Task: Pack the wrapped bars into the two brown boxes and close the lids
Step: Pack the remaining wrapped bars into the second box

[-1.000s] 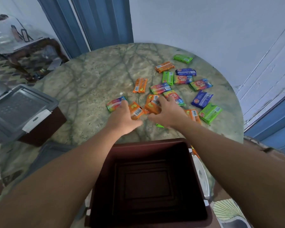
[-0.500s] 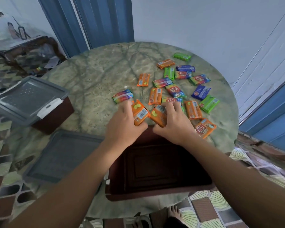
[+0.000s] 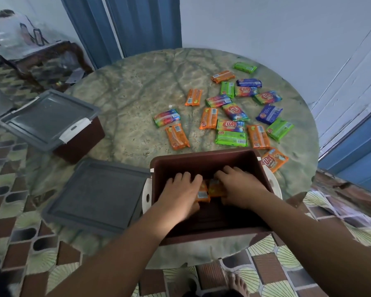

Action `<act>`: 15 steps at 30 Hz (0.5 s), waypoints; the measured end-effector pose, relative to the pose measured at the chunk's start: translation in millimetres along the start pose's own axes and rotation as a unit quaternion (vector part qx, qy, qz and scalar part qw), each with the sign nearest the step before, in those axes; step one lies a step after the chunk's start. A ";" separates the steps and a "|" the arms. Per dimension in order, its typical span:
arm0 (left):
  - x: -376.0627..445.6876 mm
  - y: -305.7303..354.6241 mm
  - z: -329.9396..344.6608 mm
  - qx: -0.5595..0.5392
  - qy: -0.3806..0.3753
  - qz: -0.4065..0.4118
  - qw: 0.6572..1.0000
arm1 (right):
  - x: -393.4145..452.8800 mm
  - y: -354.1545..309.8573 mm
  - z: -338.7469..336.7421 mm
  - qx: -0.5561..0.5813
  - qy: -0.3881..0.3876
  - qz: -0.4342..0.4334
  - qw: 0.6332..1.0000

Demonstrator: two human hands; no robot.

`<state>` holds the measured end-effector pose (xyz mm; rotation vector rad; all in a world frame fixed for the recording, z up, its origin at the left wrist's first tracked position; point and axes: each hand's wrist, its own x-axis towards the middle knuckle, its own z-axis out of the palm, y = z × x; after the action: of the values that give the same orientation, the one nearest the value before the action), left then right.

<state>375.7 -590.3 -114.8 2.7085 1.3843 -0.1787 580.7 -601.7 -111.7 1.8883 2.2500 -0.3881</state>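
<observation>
Both hands down inside the open brown box (image 3: 204,159) at the near table edge. Left hand (image 3: 178,194) curled over an orange bar (image 3: 202,195), right hand (image 3: 240,187) gripping a 2nd orange bar (image 3: 215,188) just beside it; bars touch at box centre. Loose wrapped bars (image 3: 231,125) scattered on the round table (image 3: 126,93) beyond the box, far right. Grey lid (image 3: 99,196) lies flat left of the box. 2nd brown box (image 3: 79,140) far left, its lid (image 3: 45,118) on.

Lid (image 3: 99,195) left of open box (image 3: 204,156)
</observation>
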 end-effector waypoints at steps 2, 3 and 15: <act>4.5 1.1 2.7 0.012 -0.009 -0.018 1.000 | 6.1 4.7 -0.4 -0.010 -0.007 -0.012 1.000; 5.2 2.0 3.8 0.014 -0.010 -0.025 1.000 | 8.3 5.9 -1.5 -0.009 -0.010 -0.020 1.000; 9.6 -2.2 5.3 -0.031 -0.001 -0.088 0.996 | 14.7 7.5 -4.1 0.096 -0.001 -0.017 0.995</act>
<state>379.1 -582.1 -121.6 2.5357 1.5998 -0.1486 585.5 -585.4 -112.9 1.9381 2.3197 -0.6313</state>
